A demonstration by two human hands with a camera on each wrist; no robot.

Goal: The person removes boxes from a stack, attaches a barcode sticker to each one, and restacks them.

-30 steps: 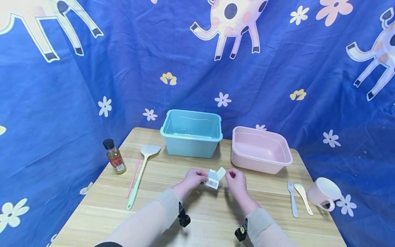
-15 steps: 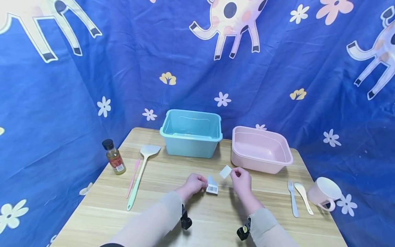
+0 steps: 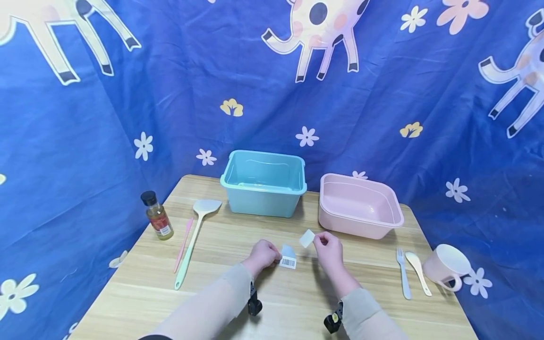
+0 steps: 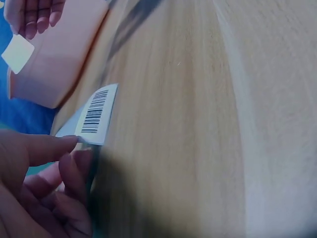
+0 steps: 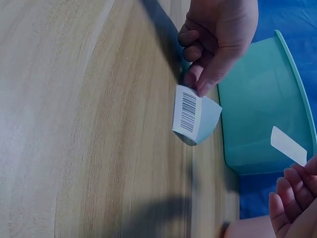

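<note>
Hands apart, ea. pinching its own piece. L hand (image 3: 262, 255) has barcode card (image 3: 288, 262) by the edge, over mid worktop (image 3: 233, 236); card's bent, white strip + pale blue part. R hand (image 3: 329, 249) has white tag (image 3: 307, 238) by a corner, near card, not touching. Teal bin (image 3: 261, 202) & pink bin (image 3: 352, 225) behind. Spatula (image 3: 193, 241), bottle (image 3: 160, 222) far L; fork (image 3: 403, 274), spoon (image 3: 418, 274), mug (image 3: 442, 265) far R.

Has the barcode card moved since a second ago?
Yes: in the head view the card now sits lower and slightly left, farther from the blue bin, which hasn't moved.
</note>
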